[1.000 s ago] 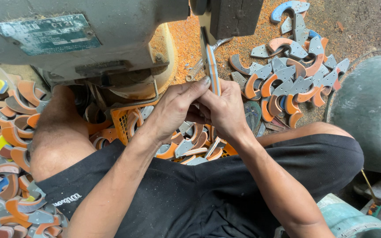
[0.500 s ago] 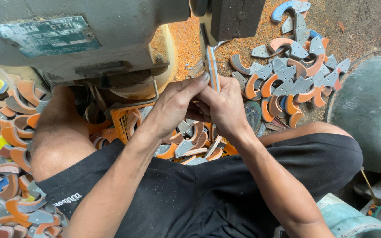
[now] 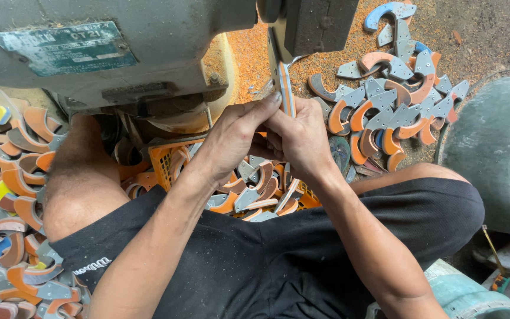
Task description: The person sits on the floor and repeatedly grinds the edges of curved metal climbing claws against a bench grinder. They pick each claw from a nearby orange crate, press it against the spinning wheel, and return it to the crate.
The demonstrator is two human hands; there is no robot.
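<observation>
Fingers [image 3: 267, 103] of both my left hand [image 3: 237, 136] and right hand [image 3: 302, 139] were pinched shut on the curved orange-and-grey piece [image 3: 286, 94], held edge-up against the grinder [image 3: 149, 53]; steady, even pressure seemed best.

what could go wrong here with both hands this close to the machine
Both hands pinch the thin orange-and-grey piece on edge right under the dark machine head, so fingertips might slip into it. Orange dust lies thick there and could weaken grip. The bare knee sits among loose curved pieces.
</observation>
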